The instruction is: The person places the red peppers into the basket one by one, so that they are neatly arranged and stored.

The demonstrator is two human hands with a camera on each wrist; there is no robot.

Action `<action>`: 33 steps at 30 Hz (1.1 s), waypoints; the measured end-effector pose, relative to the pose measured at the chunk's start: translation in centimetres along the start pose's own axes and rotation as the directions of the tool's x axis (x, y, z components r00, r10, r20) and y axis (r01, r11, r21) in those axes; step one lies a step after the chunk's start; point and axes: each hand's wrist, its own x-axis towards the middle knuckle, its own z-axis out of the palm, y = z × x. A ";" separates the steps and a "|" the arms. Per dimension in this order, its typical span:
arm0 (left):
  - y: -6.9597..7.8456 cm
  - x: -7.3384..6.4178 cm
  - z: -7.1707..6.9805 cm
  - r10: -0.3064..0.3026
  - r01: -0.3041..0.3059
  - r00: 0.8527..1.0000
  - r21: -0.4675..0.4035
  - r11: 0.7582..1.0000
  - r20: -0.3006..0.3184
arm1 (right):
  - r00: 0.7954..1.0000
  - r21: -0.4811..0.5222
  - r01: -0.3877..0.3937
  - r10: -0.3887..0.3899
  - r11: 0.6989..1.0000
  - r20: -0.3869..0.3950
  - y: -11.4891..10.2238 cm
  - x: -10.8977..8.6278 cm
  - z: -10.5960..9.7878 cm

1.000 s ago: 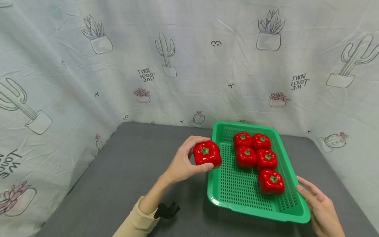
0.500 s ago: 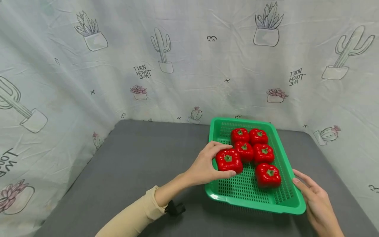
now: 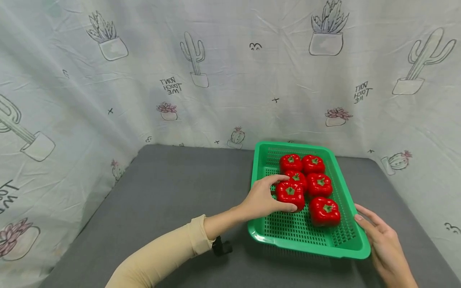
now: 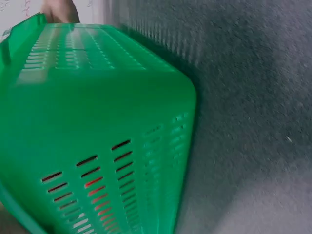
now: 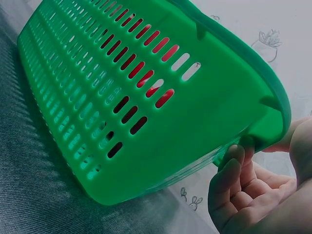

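A green perforated plastic basket [image 3: 306, 248] stands on the grey table with several glossy red bell peppers, green stems up, grouped in its right and back parts. My left hand [image 3: 262, 199] reaches over the basket's left rim and holds another red bell pepper [image 3: 290, 196] between thumb and fingers, low inside and close against a pepper [image 3: 297, 177] behind it. At the right side, my right hand [image 3: 389, 246] grips the basket's rim, thumb on top. In the right wrist view, curled fingers [image 5: 229, 170] sit under that rim. The left wrist view shows only the basket's outer wall [image 4: 97, 107].
The grey table [image 3: 173, 188] stretches to the left of the basket. A pale curtain [image 3: 223, 60] with cactus drawings hangs behind and at both sides. A black strap [image 3: 221, 247] hangs at the left sleeve [image 3: 173, 252].
My left hand has carried the bell pepper rightward, from over the basket's left rim to inside beside the other peppers. My right hand keeps its grip on the rim. The head view has shifted slightly.
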 end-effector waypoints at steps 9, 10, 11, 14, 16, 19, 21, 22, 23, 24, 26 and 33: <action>0.4 0.9 1.5 -0.056 0.055 0.998 0.065 0.996 0.019 | 1.000 0.008 0.011 -0.012 1.000 0.008 -0.3 0.0 -0.2; 0.4 1.0 1.7 -0.059 0.058 0.998 0.077 0.995 0.022 | 1.000 0.006 0.008 -0.008 1.000 0.006 -0.3 0.0 -0.2; 0.3 1.0 2.0 -0.066 0.064 0.998 0.086 0.994 0.025 | 1.000 0.005 0.005 -0.005 1.000 0.005 -0.3 0.0 -0.2; 0.2 1.0 2.5 -0.091 0.089 0.996 0.101 0.991 0.016 | 1.000 0.013 0.000 0.000 1.000 0.005 -0.2 0.0 -0.2; 0.1 1.0 2.7 -0.104 0.103 0.995 0.102 0.989 0.002 | 1.000 0.021 0.003 -0.003 1.000 0.009 -0.2 0.0 -0.2; 0.1 1.2 2.9 -0.124 0.126 0.992 0.104 0.987 -0.020 | 1.000 0.033 0.014 -0.014 0.999 0.014 -0.2 0.0 -0.1; 0.1 1.2 3.0 -0.127 0.128 0.992 0.128 0.983 -0.020 | 1.000 0.030 0.018 -0.019 0.999 0.015 -0.3 0.0 0.0; 0.0 1.3 3.0 -0.128 0.129 0.992 0.138 0.982 -0.016 | 1.000 0.027 0.017 -0.018 0.999 0.015 -0.3 0.1 0.0; 0.0 1.3 3.1 -0.128 0.129 0.992 0.147 0.981 -0.011 | 1.000 0.022 0.013 -0.013 1.000 0.014 -0.3 0.1 0.0; 0.0 1.3 3.2 -0.127 0.126 0.992 0.159 0.979 -0.007 | 1.000 0.010 0.008 -0.008 1.000 0.010 -0.3 0.0 0.0; -0.2 1.2 3.3 -0.127 0.124 0.992 0.163 0.979 0.002 | 1.000 -0.004 -0.002 0.002 1.000 0.004 -0.3 0.0 -0.1; -0.4 1.1 3.8 -0.162 0.161 0.987 0.147 0.976 -0.006 | 0.999 -0.081 -0.013 0.010 0.997 -0.042 0.0 -0.1 -0.3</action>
